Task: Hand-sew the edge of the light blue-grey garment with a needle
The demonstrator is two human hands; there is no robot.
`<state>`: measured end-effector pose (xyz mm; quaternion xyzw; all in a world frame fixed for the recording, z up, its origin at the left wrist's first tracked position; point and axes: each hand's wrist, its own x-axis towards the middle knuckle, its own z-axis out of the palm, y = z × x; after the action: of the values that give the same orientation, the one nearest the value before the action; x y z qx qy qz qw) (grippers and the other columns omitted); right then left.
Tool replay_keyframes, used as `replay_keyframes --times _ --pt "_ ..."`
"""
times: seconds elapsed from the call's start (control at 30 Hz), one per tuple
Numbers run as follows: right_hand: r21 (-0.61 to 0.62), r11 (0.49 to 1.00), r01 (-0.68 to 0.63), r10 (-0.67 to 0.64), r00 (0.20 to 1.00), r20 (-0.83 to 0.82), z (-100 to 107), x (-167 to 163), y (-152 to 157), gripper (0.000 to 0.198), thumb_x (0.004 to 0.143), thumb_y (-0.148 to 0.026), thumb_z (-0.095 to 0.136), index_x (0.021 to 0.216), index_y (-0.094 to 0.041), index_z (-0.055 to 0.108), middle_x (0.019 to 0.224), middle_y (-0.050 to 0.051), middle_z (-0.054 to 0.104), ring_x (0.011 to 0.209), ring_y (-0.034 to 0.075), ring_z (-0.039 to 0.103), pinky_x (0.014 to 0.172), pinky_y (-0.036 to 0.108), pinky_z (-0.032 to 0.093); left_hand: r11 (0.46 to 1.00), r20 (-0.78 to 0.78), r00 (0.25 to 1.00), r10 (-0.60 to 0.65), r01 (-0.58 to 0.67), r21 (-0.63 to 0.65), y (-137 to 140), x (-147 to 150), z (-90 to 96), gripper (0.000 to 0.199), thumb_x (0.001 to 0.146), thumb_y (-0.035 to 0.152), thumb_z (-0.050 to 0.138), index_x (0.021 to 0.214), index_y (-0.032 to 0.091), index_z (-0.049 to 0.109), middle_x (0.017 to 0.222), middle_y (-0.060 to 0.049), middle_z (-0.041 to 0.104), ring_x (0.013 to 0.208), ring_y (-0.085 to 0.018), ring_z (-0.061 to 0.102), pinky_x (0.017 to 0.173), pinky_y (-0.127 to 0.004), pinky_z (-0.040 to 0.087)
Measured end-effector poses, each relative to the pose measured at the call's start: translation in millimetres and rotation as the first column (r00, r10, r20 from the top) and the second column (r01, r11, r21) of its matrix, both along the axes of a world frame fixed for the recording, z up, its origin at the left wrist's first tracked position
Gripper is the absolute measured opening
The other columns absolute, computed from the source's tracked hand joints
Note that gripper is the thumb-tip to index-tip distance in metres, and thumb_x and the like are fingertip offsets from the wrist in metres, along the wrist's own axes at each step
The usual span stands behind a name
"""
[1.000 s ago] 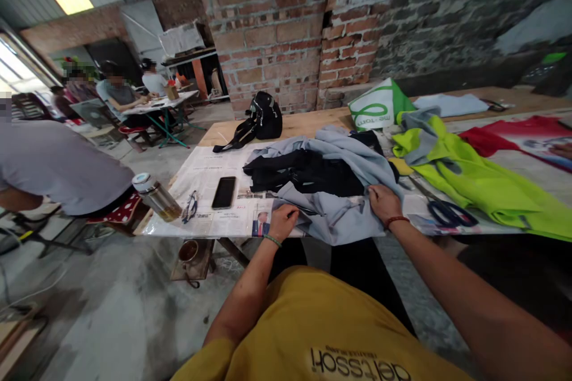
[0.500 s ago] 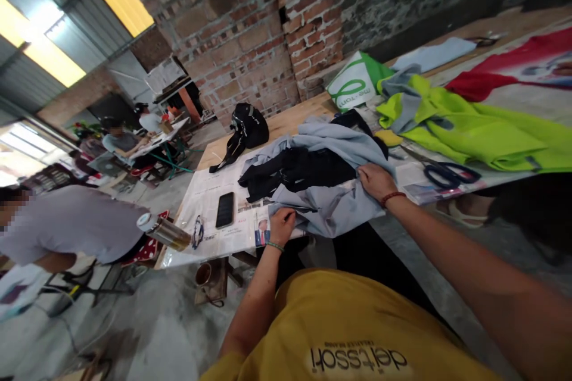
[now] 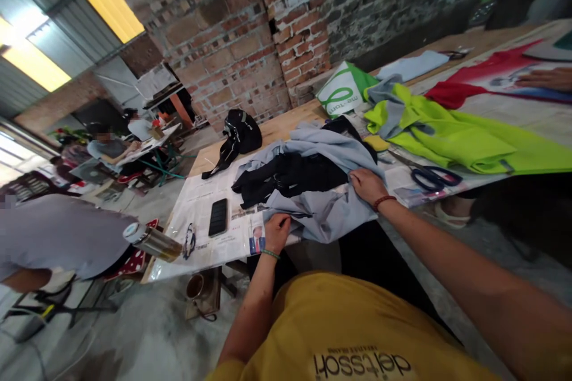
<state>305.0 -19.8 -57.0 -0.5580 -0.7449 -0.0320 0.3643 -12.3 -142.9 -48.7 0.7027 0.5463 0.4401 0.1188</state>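
A light grey garment [image 3: 330,208] with a black section [image 3: 308,172] lies bunched at the table's front edge, partly hanging over it. My left hand [image 3: 277,232] is closed at its near left edge, pinching the cloth. Beside those fingers a thin dark strip shows on the grey fabric; I cannot tell what it is. On the garment's right side my right hand [image 3: 367,186] is closed on a fold, with the fingertips partly hidden in cloth.
Left of the garment lie a phone [image 3: 218,217], glasses [image 3: 189,241], a bottle [image 3: 154,241] and a black bag [image 3: 241,132]. To the right are scissors [image 3: 433,177], a neon yellow garment [image 3: 469,134] and a green-white bag [image 3: 342,89]. A co-worker's hand [image 3: 547,79] rests on red cloth [image 3: 460,80].
The view has shifted slightly, so the table things sit a little further left. Both my hands keep their hold on the grey garment. A co-worker's hand has appeared at the far right.
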Motion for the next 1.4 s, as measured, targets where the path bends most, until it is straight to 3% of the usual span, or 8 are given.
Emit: replay_keyframes --times 0.27,0.63,0.83,0.93,1.0,1.07,1.2,1.4 --pt "0.008 1.000 -0.014 0.013 0.999 0.038 -2.3 -8.1 3.7 0.029 0.085 -0.024 0.036 0.087 -0.015 0.064 0.088 0.013 0.068 0.087 0.024 0.061 0.083 0.036 0.047 1.000 0.070 0.997 -0.014 0.013 0.010 -2.2 -11.9 1.0 0.013 0.081 0.014 0.055 0.083 0.015 0.068 0.080 -0.005 0.068 0.078 -0.014 0.062 0.075 -0.028 0.050" --pt "0.011 0.999 -0.039 0.040 0.990 -0.137 -5.7 -7.1 8.1 0.026 0.082 -0.031 0.041 0.081 -0.019 0.064 0.086 0.011 0.069 0.085 0.024 0.063 0.081 0.038 0.049 0.999 0.102 0.994 -0.030 0.032 -0.019 -0.3 -15.0 5.4 0.012 0.080 0.014 0.056 0.083 0.016 0.068 0.078 -0.004 0.066 0.073 -0.013 0.060 0.070 -0.026 0.049" --pt "0.053 0.999 0.009 0.008 0.948 -0.317 24.1 -30.8 -14.5 0.028 0.086 -0.034 0.043 0.087 -0.017 0.065 0.087 0.012 0.069 0.082 0.023 0.064 0.076 0.035 0.050 0.999 0.084 0.996 -0.025 0.028 -0.037 0.4 -16.2 8.2 0.013 0.081 0.014 0.056 0.083 0.017 0.068 0.076 -0.003 0.065 0.073 -0.013 0.059 0.068 -0.025 0.048" --pt "0.063 0.986 -0.155 0.167 0.923 -0.345 43.4 -68.2 -43.5 0.025 0.088 -0.034 0.045 0.092 -0.020 0.065 0.089 0.008 0.069 0.082 0.020 0.064 0.076 0.034 0.050 0.998 0.075 0.996 -0.043 0.046 -0.045 1.4 -15.7 8.7 0.013 0.082 0.016 0.055 0.083 0.017 0.068 0.076 -0.003 0.065 0.073 -0.014 0.059 0.069 -0.026 0.048" --pt "-0.027 0.932 -0.361 0.331 0.879 -0.343 49.3 -95.9 -58.6 0.022 0.088 -0.032 0.046 0.091 -0.022 0.065 0.085 0.005 0.069 0.077 0.018 0.065 0.072 0.031 0.051 0.998 0.073 0.996 -0.043 0.047 -0.049 2.5 -15.0 8.7 0.013 0.083 0.016 0.055 0.083 0.017 0.067 0.077 -0.004 0.064 0.072 -0.013 0.059 0.069 -0.026 0.048" --pt "-0.105 0.881 -0.462 0.399 0.843 -0.360 48.2 -118.4 -67.1 0.021 0.088 -0.029 0.044 0.088 -0.021 0.064 0.083 0.004 0.069 0.076 0.018 0.065 0.070 0.029 0.051 0.998 0.072 0.997 -0.040 0.044 -0.050 3.5 -14.6 8.5 0.013 0.083 0.016 0.054 0.083 0.016 0.067 0.077 -0.004 0.064 0.072 -0.013 0.059 0.069 -0.026 0.048" --pt "-0.163 0.863 -0.479 0.395 0.839 -0.373 34.3 -136.0 -73.5 0.020 0.087 -0.025 0.043 0.088 -0.021 0.063 0.077 0.003 0.069 0.071 0.016 0.065 0.068 0.028 0.051 0.998 0.080 0.996 -0.044 0.047 -0.045 4.2 -15.0 7.8 0.013 0.084 0.018 0.055 0.084 0.016 0.067 0.078 -0.005 0.065 0.073 -0.014 0.059 0.069 -0.026 0.048" --pt "-0.138 0.900 -0.414 0.353 0.876 -0.327 18.0 -117.5 -80.5 0.019 0.089 -0.027 0.045 0.095 -0.024 0.063 0.080 0.002 0.071 0.065 0.016 0.067 0.059 0.026 0.051 0.995 0.107 0.991 -0.086 0.091 -0.048 5.4 -17.8 8.0 0.015 0.085 0.023 0.054 0.086 0.017 0.068 0.079 -0.005 0.067 0.076 -0.015 0.061 0.071 -0.027 0.050"
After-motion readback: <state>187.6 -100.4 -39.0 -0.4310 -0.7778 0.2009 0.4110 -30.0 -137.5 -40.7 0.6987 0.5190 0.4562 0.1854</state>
